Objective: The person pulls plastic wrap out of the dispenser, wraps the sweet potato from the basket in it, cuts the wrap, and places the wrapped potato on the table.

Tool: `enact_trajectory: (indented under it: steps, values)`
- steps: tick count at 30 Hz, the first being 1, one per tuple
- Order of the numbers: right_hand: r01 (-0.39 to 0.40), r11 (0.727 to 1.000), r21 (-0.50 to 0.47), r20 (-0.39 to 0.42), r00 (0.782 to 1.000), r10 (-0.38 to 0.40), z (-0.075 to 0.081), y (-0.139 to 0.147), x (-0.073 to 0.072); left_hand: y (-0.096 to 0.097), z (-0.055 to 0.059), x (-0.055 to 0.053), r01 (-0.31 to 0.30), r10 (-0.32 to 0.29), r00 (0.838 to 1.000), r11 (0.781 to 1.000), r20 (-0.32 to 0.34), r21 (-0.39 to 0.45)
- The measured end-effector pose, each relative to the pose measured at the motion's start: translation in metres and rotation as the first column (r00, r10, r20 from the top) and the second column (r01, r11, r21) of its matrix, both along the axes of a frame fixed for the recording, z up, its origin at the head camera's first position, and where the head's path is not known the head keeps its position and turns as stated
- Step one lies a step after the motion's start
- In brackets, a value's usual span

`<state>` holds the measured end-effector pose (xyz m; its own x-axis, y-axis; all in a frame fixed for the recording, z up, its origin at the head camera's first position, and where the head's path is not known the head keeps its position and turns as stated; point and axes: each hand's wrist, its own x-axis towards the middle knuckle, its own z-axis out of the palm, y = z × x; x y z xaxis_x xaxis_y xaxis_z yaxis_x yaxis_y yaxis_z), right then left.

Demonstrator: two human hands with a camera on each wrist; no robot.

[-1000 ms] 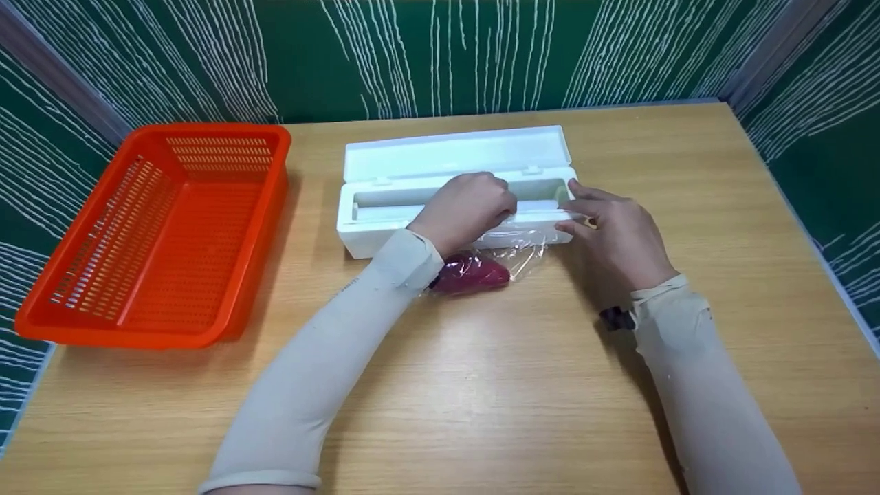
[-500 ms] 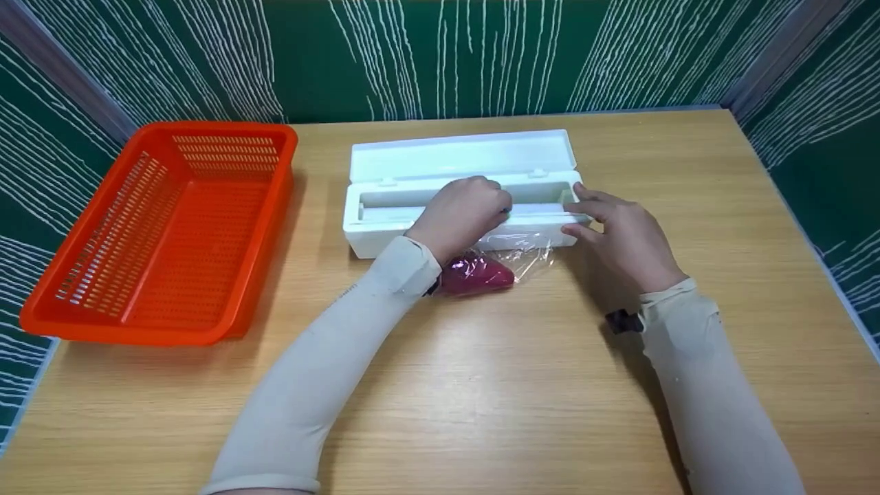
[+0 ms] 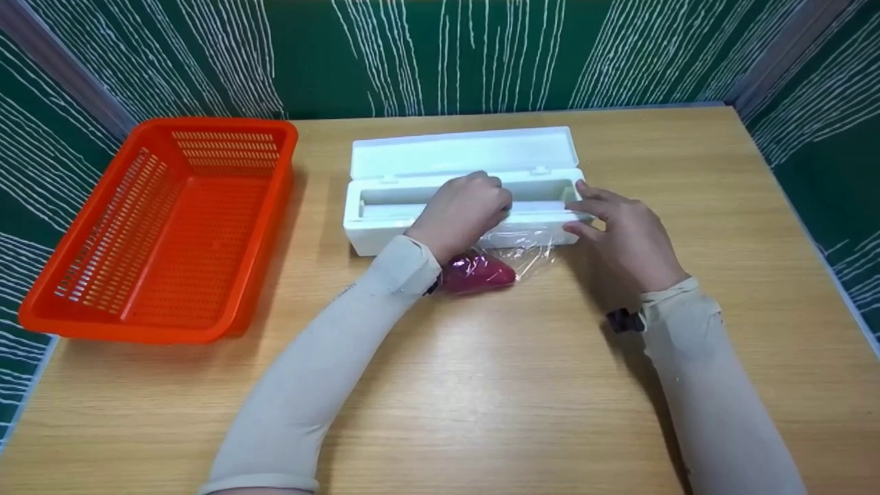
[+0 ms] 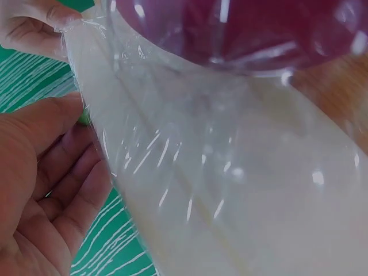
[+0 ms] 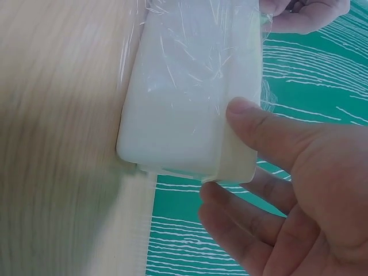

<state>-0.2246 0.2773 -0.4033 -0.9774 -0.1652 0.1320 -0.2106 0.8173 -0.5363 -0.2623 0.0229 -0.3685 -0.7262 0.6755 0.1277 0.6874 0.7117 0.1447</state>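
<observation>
A long white cling film dispenser [image 3: 371, 237] stands with its lid [image 3: 460, 151] swung back. My left hand [image 3: 464, 210] reaches over its front edge, fingers curled, pinching a small green piece [image 4: 84, 118] at the rim. Gripping the dispenser's right end is my right hand [image 5: 322, 161], thumb on the front face and fingers behind the corner. Clear film [image 5: 190, 52] hangs down the front. It leads to a glossy purple-red, rounded item [image 3: 478, 273] wrapped in film, lying before the dispenser and partly hidden by my left wrist.
An orange perforated plastic basket [image 3: 234, 295] stands on the left of the wooden table [image 3: 474, 399]. Green partition walls [image 3: 309, 62] with white streaks enclose the back and sides.
My left hand has shifted slightly left along the dispenser's front rim. The right hand keeps its grip at the end, and the wrapped item stays in place.
</observation>
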Motion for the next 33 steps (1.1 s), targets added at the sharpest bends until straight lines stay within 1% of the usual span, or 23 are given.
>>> enact_trajectory:
  steps: [7, 14, 23, 29, 33]
  values:
    - [0.006, 1.0, -0.004, 0.009, 1.0, -0.006, 0.001, 0.0, 0.001, -0.003, -0.001, 0.0, 0.007, -0.007, 1.0, 1.0, -0.025, -0.009]
    - [-0.01, 1.0, 0.001, -0.045, 0.999, 0.01, -0.002, 0.0, -0.001, -0.006, -0.002, 0.001, 0.014, -0.014, 0.999, 1.0, -0.036, -0.023]
    - [0.015, 1.0, -0.005, 0.017, 1.0, -0.015, 0.0, -0.002, -0.001, -0.011, 0.0, 0.003, 0.023, -0.024, 0.999, 1.0, -0.048, -0.019]
    - [0.012, 1.0, 0.0, 0.006, 1.0, -0.012, -0.001, -0.002, -0.001, -0.013, -0.001, 0.003, 0.029, -0.03, 0.998, 0.999, -0.051, -0.022]
    - [0.014, 1.0, 0.0, 0.0, 1.0, -0.014, -0.001, -0.002, -0.001, -0.015, -0.001, 0.002, 0.029, -0.03, 0.999, 0.999, -0.033, -0.018]
